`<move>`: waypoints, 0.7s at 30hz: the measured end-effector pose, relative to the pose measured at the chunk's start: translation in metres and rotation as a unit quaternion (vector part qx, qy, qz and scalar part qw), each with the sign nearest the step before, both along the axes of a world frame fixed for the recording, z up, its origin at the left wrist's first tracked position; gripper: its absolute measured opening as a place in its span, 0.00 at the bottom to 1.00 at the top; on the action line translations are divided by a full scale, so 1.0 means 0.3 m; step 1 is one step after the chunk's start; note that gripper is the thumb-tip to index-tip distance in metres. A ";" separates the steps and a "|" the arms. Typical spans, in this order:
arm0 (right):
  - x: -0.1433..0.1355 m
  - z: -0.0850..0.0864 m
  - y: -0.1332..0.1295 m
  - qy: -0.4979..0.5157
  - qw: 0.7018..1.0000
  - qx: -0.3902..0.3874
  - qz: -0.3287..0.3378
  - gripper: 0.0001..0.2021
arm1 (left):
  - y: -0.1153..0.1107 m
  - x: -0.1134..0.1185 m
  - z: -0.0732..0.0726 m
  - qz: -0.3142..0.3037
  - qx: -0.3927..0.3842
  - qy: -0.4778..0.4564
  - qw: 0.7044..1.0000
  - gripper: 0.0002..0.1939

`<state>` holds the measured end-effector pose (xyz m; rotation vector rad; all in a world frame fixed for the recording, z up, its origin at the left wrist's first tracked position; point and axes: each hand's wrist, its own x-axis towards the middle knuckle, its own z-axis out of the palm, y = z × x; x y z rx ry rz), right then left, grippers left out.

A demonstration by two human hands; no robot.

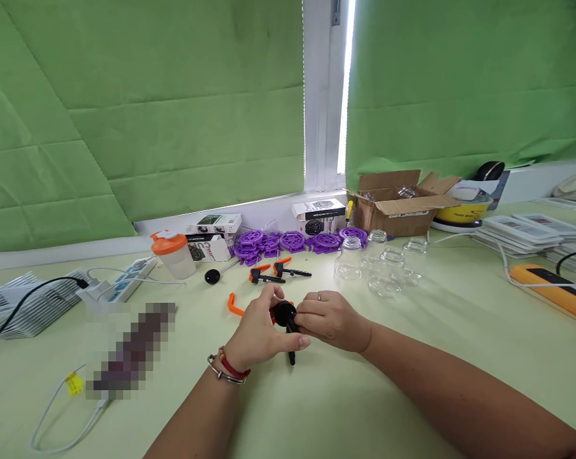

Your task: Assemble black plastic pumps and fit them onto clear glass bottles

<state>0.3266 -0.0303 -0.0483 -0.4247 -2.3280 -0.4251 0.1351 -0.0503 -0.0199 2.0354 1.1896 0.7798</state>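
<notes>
Both my hands meet over the middle of the table on a black part (285, 312) with a round, glossy top and a short stem pointing down. My left hand (262, 325) wraps around it from the left, thumb stretched across below. From the right, my right hand (331, 320) presses its bent fingers against the part's side; those fingertips are partly hidden. An orange bent piece (234, 305) sticks out behind my left hand, and I cannot tell whether it joins the black part. Just beyond lie two black-and-orange pieces (264, 275) with stems and a black disc on a metal rod (212, 276).
Purple round plastic parts (292, 241) line the back, near small printed boxes (319, 209). Several clear glass jars (349, 260) and an open cardboard box (403, 220) stand right. Left are an orange-lidded shaker bottle (176, 258), a power strip (132, 280) and white cables.
</notes>
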 end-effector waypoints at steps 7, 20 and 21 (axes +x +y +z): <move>-0.001 0.000 0.002 0.028 0.999 0.010 -0.010 0.08 | 0.005 -0.009 -0.004 -0.006 0.000 -0.028 1.000 0.30; 0.006 0.034 -0.028 0.006 0.993 -0.112 -0.033 0.09 | 0.014 -0.022 -0.001 0.035 0.027 -0.014 0.999 0.32; 0.006 0.035 -0.030 0.008 0.992 -0.116 -0.043 0.09 | 0.014 -0.022 -0.001 0.035 0.026 -0.011 0.999 0.32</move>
